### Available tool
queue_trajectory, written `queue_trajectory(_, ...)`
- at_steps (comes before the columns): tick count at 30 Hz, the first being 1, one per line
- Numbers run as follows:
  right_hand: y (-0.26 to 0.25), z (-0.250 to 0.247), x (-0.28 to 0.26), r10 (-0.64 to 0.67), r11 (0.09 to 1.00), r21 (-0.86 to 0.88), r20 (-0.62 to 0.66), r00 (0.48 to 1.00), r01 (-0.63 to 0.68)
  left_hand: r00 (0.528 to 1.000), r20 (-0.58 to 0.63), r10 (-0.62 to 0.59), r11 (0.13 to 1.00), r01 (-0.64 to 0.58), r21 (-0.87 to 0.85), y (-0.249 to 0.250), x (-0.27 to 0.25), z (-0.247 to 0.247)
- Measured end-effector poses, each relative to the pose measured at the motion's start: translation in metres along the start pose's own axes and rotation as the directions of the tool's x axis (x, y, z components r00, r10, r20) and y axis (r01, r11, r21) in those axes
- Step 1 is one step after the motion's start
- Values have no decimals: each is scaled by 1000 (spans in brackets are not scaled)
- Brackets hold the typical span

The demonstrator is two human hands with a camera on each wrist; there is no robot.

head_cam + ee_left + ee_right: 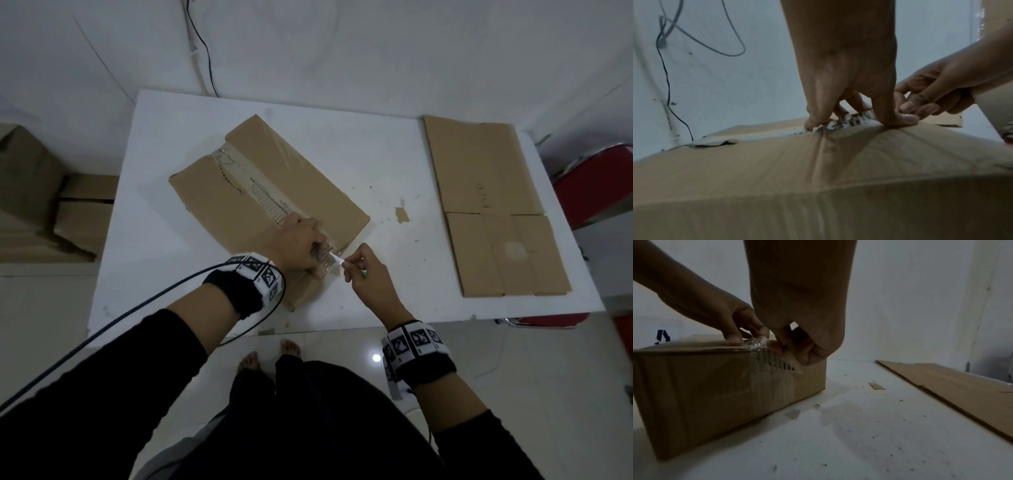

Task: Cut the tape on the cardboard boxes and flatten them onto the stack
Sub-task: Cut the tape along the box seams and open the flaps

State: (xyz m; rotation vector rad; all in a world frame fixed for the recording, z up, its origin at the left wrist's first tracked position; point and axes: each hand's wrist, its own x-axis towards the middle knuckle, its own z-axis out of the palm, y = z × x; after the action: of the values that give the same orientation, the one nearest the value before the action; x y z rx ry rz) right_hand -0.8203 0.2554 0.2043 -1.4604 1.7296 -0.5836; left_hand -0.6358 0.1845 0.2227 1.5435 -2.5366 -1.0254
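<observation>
A brown cardboard box (267, 192) lies slantwise on the white table (376, 154), its centre seam torn and the tape (270, 202) partly peeled. At the box's near end my left hand (313, 248) rests on the top, its fingers curled into a bunch of crumpled clear tape (846, 121). Right beside it my right hand (347, 265) pinches a thin cutter (337, 261) with a white tip and a green end, pointed at that tape. In the right wrist view the tape (772, 360) runs down the box (705, 386) end wall. The blade is hidden.
Flattened cardboard (493, 205) lies in a stack on the table's right side. More boxes (41, 192) stand on the floor at the left. A red chair (596, 192) is at the right. Cardboard scraps (401, 214) dot the table between box and stack.
</observation>
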Motion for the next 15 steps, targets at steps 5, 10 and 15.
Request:
queue_trajectory(5,-6,-7,-2,7,998,66,66,998,-11,998,-70,9,992,-18,-124,-7,0,6)
queue_trajectory(10,-8,-2,-4,-50,999,10,51,997,50,992,-124,-10,990,-8,-139,-8,-1,9)
queue_trajectory(15,-9,-5,-8,-60,998,0,66,996,60,987,-161,5,979,-38,-201,-12,-4,11)
